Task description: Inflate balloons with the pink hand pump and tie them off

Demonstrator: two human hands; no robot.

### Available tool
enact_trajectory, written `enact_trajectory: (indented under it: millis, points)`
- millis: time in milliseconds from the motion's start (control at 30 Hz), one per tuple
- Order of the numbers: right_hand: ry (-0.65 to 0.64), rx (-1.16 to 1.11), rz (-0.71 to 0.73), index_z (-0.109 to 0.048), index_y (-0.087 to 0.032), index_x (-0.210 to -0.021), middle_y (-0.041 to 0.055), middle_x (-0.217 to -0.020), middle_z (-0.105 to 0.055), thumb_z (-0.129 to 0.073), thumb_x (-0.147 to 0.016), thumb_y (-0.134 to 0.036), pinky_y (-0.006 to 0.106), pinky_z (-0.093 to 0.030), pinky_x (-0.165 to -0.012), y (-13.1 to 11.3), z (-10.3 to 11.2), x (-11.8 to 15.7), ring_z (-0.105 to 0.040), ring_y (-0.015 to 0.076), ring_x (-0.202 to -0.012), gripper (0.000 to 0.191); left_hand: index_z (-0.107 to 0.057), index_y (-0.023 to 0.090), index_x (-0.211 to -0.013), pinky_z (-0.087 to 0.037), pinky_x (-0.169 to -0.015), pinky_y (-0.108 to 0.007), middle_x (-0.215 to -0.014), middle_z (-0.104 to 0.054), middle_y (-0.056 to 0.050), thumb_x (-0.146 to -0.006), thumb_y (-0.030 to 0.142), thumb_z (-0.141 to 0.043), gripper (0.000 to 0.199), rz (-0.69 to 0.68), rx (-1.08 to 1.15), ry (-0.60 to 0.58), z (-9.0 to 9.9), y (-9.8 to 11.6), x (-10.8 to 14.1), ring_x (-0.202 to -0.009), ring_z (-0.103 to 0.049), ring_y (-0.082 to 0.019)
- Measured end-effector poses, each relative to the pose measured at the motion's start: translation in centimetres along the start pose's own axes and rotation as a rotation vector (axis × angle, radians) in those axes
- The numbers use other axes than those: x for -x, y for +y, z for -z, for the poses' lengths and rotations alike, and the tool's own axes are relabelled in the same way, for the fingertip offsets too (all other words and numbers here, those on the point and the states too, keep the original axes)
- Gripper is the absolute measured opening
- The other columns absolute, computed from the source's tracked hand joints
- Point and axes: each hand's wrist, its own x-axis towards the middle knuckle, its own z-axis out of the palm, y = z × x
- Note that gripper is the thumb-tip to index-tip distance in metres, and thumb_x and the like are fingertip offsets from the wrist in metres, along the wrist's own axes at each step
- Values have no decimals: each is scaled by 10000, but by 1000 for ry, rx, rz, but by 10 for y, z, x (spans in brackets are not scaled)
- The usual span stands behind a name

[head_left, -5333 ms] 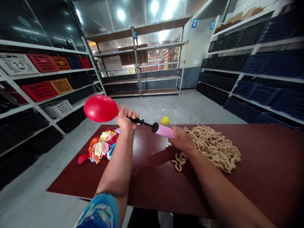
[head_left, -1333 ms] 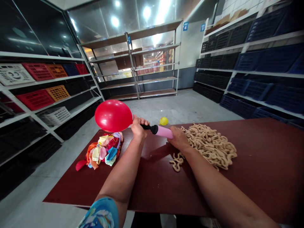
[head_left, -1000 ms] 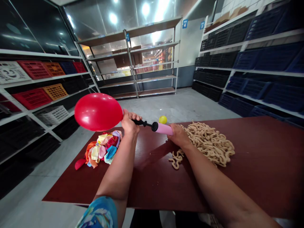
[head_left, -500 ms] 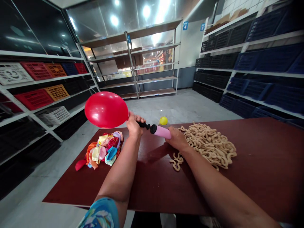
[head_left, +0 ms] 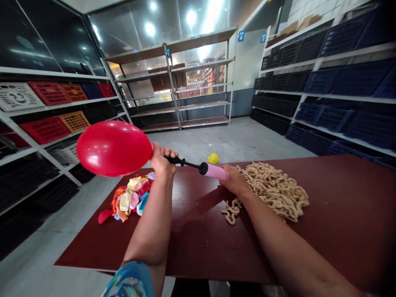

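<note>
My left hand (head_left: 163, 159) is closed round the black end of a hand balloon pump (head_left: 213, 171) and the neck of a red balloon (head_left: 114, 148). The balloon is inflated and sticks out to the left; its neck is hidden by my fingers. Around the pump's pink barrel my right hand (head_left: 235, 179) is wrapped, with a length of black rod showing between the two hands. A pile of limp coloured balloons (head_left: 133, 198) lies on the table behind my left forearm. Beside my right hand is a heap of tan, curled, rope-like pieces (head_left: 275, 189).
The dark red table (head_left: 198, 243) spans the foreground. A small yellow balloon (head_left: 213, 158) shows just past its far edge. Shelves with red crates (head_left: 46, 130) stand at left, blue crates (head_left: 328, 117) at right, and a metal rack (head_left: 173, 82) at the back.
My left hand has moved left, drawing more black rod out of the pink barrel. The red balloon has shifted left and looks larger. My right hand has barely moved.
</note>
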Motion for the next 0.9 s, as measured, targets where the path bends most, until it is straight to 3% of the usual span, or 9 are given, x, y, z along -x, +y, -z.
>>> enact_trajectory:
  millis: [167,433,533,633,900]
  points:
    - [-5,32,-35,-508,-194,-892,65,-812,-580,-528,-674,-197,304,-360,-631,-2,2,1,-516,199,-751,219,-193,200,-543,-358,-427,-252,-430,-271,68,-765,492,-534,501,-15,16,19,4,3,-5,-344,-362,-79]
    - [-27,82,-4,-491,-193,-870,44,-838,-577,-528,-665,-197,285,-354,-649,-9,0,3,-519,184,-782,208,-205,197,-540,-369,-432,-252,-438,-272,68,-741,545,-541,523,139,-7,15,-5,-55,19,-349,-365,-80]
    - [-16,61,11,-503,-196,-897,45,-841,-580,-523,-677,-202,286,-356,-654,-10,-2,4,-522,184,-788,222,-215,197,-545,-382,-447,-255,-446,-280,68,-744,540,-539,513,159,-16,15,-4,-62,22,-357,-378,-79]
    - [0,38,0,-517,-197,-940,52,-846,-585,-539,-685,-228,282,-355,-640,-11,-4,4,-528,187,-789,258,-199,196,-543,-377,-443,-252,-440,-278,67,-743,546,-537,526,149,-23,5,-4,-51,16,-355,-381,-80]
    - [-20,-21,-6,-531,-196,-943,57,-863,-591,-527,-680,-214,294,-372,-642,-4,1,1,-543,198,-801,264,-185,200,-545,-371,-439,-252,-433,-270,68,-751,517,-543,520,-22,-8,8,5,8,-6,-349,-365,-75]
